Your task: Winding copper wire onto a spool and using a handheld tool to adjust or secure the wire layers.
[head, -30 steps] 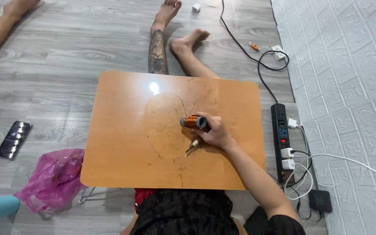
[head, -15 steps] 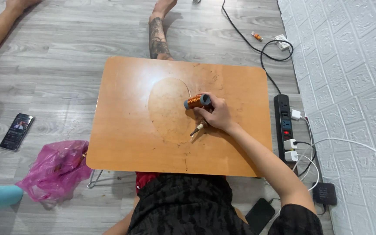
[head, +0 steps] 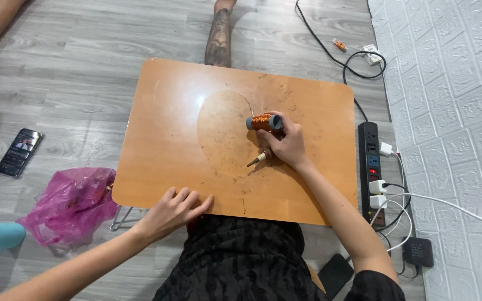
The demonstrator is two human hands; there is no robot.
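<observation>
Grey wood-look flooring (head: 85, 67) surrounded a low orange-brown table (head: 163, 145) with rounded corners, set beside a white textured wall (head: 453, 83).

Right hand (head: 288, 146) rested near the table's middle. Its fingers (head: 282, 132) were curled and pressed around a copper wire spool (head: 263, 122) on a grey core, held lying on its side just above the tabletop. Below the palm, a small metal-tipped tool (head: 256, 160) projected toward the left, its tip touching or nearly touching the surface; whether the same hand gripped it could not be told.

Left hand (head: 174, 209) lay palm down on the table's near edge, fingers loosely spread and flat, holding nothing.

Judgement: the work stood at a handling stage, with spool and tool both kept at the worn oval patch on the tabletop. Any further movement would call for a steady grip on the spool and a braced table.

Also noted: a pink plastic bag (head: 68, 203) and a phone (head: 20, 151) on the floor to the left, a black power strip (head: 373, 167) with white plugs along the wall, and another person's tattooed leg (head: 218, 42) beyond the table.
</observation>
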